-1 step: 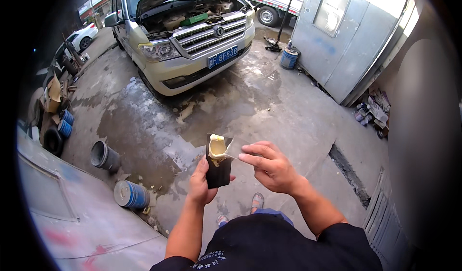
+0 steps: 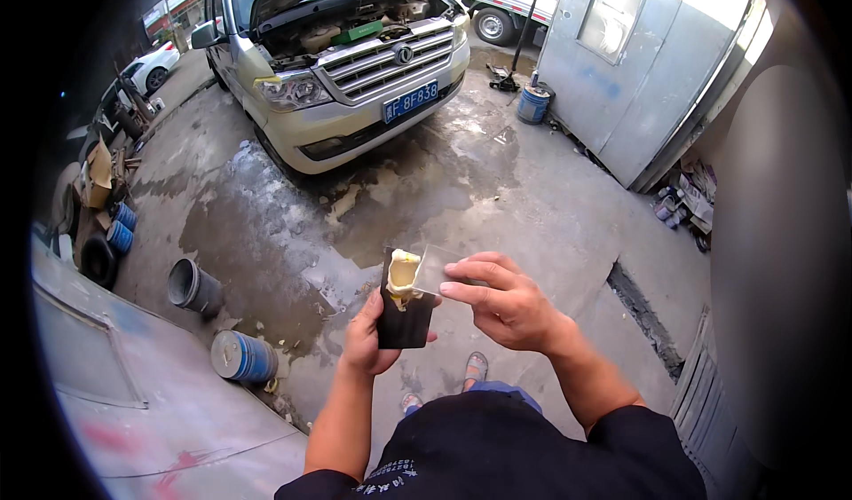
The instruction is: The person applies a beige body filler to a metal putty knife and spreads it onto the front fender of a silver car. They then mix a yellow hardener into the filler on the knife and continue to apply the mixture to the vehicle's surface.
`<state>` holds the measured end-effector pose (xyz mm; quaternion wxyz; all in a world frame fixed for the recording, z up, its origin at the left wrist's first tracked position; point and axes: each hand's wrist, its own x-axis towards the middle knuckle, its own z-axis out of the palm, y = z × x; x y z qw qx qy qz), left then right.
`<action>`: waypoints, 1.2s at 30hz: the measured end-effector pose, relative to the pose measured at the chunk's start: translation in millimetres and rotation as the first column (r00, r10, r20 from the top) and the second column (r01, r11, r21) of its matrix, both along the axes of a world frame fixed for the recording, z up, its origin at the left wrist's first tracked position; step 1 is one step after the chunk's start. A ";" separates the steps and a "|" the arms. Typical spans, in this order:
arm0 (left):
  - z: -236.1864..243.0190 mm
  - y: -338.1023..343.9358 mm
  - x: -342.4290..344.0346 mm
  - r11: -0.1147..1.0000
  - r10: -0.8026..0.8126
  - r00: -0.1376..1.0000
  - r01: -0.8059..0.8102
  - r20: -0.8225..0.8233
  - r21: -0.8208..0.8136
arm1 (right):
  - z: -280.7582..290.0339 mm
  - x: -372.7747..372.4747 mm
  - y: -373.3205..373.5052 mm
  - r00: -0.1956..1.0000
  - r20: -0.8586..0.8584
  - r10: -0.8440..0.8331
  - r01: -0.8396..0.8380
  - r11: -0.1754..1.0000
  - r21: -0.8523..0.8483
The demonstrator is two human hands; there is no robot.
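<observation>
My left hand [image 2: 362, 338] grips a dark flat putty board [image 2: 405, 328] from its left side, thumb along the edge. A pale yellow mass of putty [image 2: 404, 273] sits on the board's upper part, with a hollow in its middle. Smears trail below it. In my right hand [image 2: 516, 307] is a thin, greyish scraper blade [image 2: 435, 265], pinched between the fingers and thumb. The blade's left edge meets the right side of the putty. The right thumb is mostly hidden behind the blade and fingers.
Ahead stands a light-coloured van [image 2: 355, 101], hood raised. A grey bucket [image 2: 195, 289] and a blue paint pail [image 2: 243, 358] stand at left. Another blue pail [image 2: 533, 104] is near a metal door [image 2: 635, 74]. A broken floor slot [image 2: 643, 322] lies at right.
The scraper blade has turned, showing a broader face beside the putty. The board is slightly rotated in my left hand, and my right hand has shifted a little.
</observation>
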<state>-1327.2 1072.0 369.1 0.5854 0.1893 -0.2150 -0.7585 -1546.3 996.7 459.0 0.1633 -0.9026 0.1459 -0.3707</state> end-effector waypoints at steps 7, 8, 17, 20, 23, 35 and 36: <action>-0.3 6.2 1.9 0.936 -0.347 0.898 0.313 -0.271 -0.159 | -10.2 -4.2 -23.8 0.975 0.026 0.219 -0.221 0.970 0.098; 1.4 7.0 -1.2 0.936 -0.348 0.898 0.314 -0.270 -0.162 | -12.5 -8.5 -26.6 0.979 0.014 0.206 -0.206 0.975 0.084; 20.5 0.9 -15.3 0.968 0.180 0.982 -0.166 0.057 -0.191 | -46.6 -44.5 0.5 0.893 0.412 -0.179 -0.378 0.194 0.905; 7.3 -7.3 -29.9 0.904 0.317 0.903 -0.196 0.290 -0.380 | -65.3 -19.7 13.6 0.951 0.298 -0.087 -0.293 0.066 0.954; -7.5 -4.0 -39.9 0.864 0.439 0.742 -0.194 0.507 -0.464 | -62.5 -3.0 7.0 0.908 0.393 -0.143 -0.395 0.014 0.918; -8.4 15.1 -3.2 0.948 -0.315 0.911 0.287 -0.267 -0.140 | 4.7 -7.1 -5.7 0.901 0.213 0.377 -0.429 0.703 0.567; -8.7 15.2 -5.7 0.941 -0.334 0.897 0.301 -0.288 -0.156 | 3.1 -7.2 -7.9 0.927 0.146 0.345 -0.365 0.742 0.562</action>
